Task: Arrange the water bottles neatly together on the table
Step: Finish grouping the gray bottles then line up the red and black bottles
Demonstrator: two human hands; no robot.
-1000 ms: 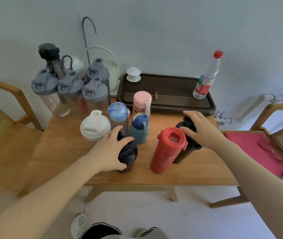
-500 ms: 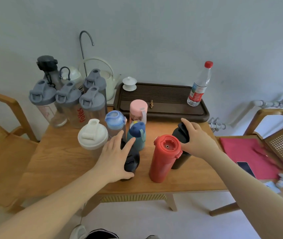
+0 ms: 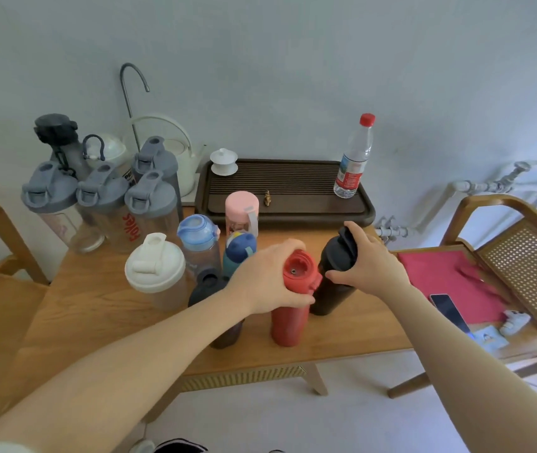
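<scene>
Wooden table (image 3: 97, 315) carries clustered bottles. The left hand (image 3: 270, 279) grips the red bottle (image 3: 293, 305) near its cap; the right hand (image 3: 370, 266) clasps the black bottle (image 3: 334, 282) beside it. Both look rigid, smooth and probably top-heavy, so holding lower on the body seems steadier.

Left hand (image 3: 268, 279) gripping red bottle (image 3: 293, 299), right hand (image 3: 370, 264) gripping black bottle (image 3: 334, 279), wooden table (image 3: 97, 308)

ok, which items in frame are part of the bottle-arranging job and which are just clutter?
Job:
- red bottle, left hand on it
- black bottle, right hand on it
- dark bottle
- white-lid shaker
- blue-lid bottle
- teal bottle
- pink bottle
- grey-lid shakers
- clear bottle

Clutter:
- tea tray
- kettle
- lidded cup
- phone
- red cloth
</scene>
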